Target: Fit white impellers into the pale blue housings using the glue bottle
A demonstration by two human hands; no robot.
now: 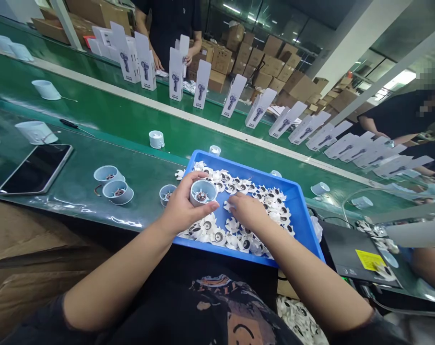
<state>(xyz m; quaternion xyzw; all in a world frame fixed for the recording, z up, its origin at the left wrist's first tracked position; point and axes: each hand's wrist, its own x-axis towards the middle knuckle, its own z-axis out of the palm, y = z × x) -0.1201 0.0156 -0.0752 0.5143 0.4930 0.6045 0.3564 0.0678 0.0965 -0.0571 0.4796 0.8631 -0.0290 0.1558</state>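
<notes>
My left hand (184, 203) is wrapped round a light-blue round fan housing (203, 192), its open side up and a small copper-wound motor showing inside. Just right of it, my right hand (249, 210) reaches down into a blue tray (298, 201), fingers bent and pinching a white fan wheel (228, 206). Loose white fan wheels (219, 235) with dark round hubs are spread through the tray. Left of the tray, further housings with motors stand on the bench, among them one housing (118, 192) beside a second, and another housing (166, 194) close to the tray.
A phone (35, 168) and a screwdriver (70, 123) lie at the left. On the green conveyor (127, 115) stand more housings and a row of white boxes (176, 76). One person (170, 33) works across the line, others at the right. A black device (350, 254) lies right of the tray.
</notes>
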